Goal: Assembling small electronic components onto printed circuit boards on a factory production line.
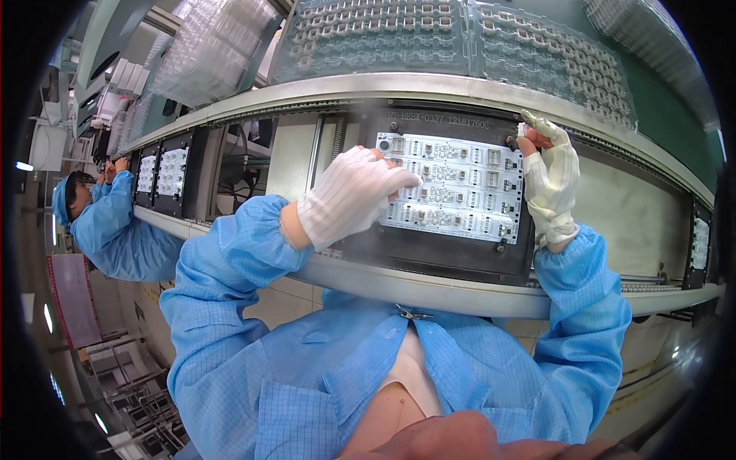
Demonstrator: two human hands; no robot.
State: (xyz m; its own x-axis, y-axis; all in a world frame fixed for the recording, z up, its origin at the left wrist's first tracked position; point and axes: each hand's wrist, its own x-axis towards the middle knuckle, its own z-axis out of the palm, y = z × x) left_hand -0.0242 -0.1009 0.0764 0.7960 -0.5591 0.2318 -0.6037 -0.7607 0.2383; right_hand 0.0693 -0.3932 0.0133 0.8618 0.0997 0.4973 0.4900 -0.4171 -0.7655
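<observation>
A white circuit board panel [460, 159] with several rows of small components lies in a black carrier plate [429, 249] in front of me. My left hand [354, 190], in a striped white glove with bare fingertips, is over the panel's left part. Its fingers are curled, and whatever they grip is hidden beneath them. Beside the panel's upper right corner, my right hand [553, 172], gloved the same way, is raised. A small white part [523, 130] sits pinched between its thumb and fingers; its exact kind is too small to make out.
Clear plastic trays [376, 38] of small metallic parts stand beyond the conveyor's far rail [460, 86]. Stacked clear trays [205, 50] are at the upper left. Other black carriers [162, 175] sit along the line, where a co-worker in blue [126, 222] works at the left.
</observation>
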